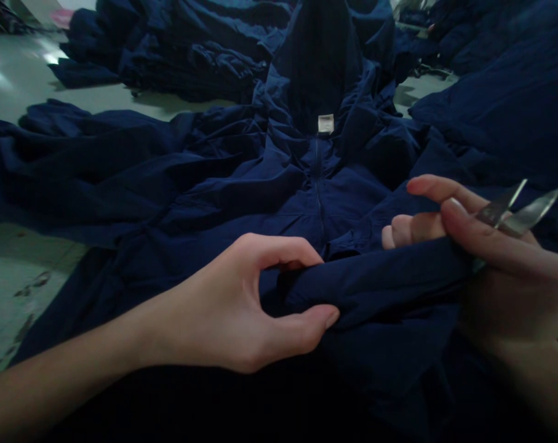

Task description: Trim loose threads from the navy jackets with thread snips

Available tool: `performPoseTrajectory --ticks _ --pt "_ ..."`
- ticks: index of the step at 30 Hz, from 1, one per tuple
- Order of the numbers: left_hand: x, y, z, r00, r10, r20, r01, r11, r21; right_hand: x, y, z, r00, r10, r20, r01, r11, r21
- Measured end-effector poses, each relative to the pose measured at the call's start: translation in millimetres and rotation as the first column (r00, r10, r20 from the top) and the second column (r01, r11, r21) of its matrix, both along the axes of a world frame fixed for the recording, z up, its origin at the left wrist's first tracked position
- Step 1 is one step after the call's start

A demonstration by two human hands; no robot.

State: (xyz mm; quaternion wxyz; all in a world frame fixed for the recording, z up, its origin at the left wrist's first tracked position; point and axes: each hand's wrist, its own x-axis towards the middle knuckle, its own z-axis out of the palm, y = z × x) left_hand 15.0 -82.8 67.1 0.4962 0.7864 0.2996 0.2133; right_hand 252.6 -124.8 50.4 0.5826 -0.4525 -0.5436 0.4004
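Observation:
A navy hooded jacket (242, 203) lies spread out before me, with a front zipper (318, 191) and a small white label (325, 123) at the neck. My left hand (264, 301) curls around a fold of its fabric, thumb in front and fingers behind. At the other end of that fold (380, 283), my right hand (482, 246) pinches the cloth under its thumb. Thread snips (521, 212) are also tucked in my right hand, their blades parted and pointing up to the right. Their handle is mostly hidden by the palm.
Heaped navy garments (191, 49) stand behind the jacket, and more navy cloth (504, 111) is piled at the right. Pale tabletop (34, 295) with dark marks shows at the left. Something pink (63, 17) is at the far left.

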Motion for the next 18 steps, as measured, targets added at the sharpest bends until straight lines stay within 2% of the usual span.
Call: performPoseTrajectory --ticks 3,5,7,10,12,15,18 --pt "-1 0 -1.2 1.000 0.000 0.018 0.003 0.989 -0.147 0 4 -1.5 0.970 0.004 -0.242 -0.031 0.994 -0.108" --pt "-2 1 -3.4 0.996 -0.013 0.093 0.033 0.975 -0.219 -2 7 -4.0 0.957 0.013 -0.289 -0.064 0.984 -0.167" --pt "-3 3 -6.8 0.969 -0.037 0.245 0.108 0.953 -0.284 -7 8 -9.2 0.955 0.024 -0.296 -0.088 0.975 -0.203" --pt "-3 6 -14.3 0.881 -0.085 0.465 0.258 0.911 -0.323 -15 8 -18.1 0.980 0.042 -0.195 -0.088 0.969 -0.232" --pt "-2 9 -19.9 0.849 -0.124 0.514 0.299 0.914 -0.273 -18 5 -20.0 0.994 0.067 -0.084 -0.085 0.967 -0.239" --pt "0 12 -25.4 0.881 -0.108 0.460 0.199 0.967 -0.156 -16 -1 -13.8 0.993 0.095 0.065 -0.081 0.980 -0.183" --pt "3 9 -26.2 0.943 -0.039 0.330 0.067 0.995 -0.073 -12 -10 -5.2 0.964 0.098 0.247 -0.095 0.995 -0.025"
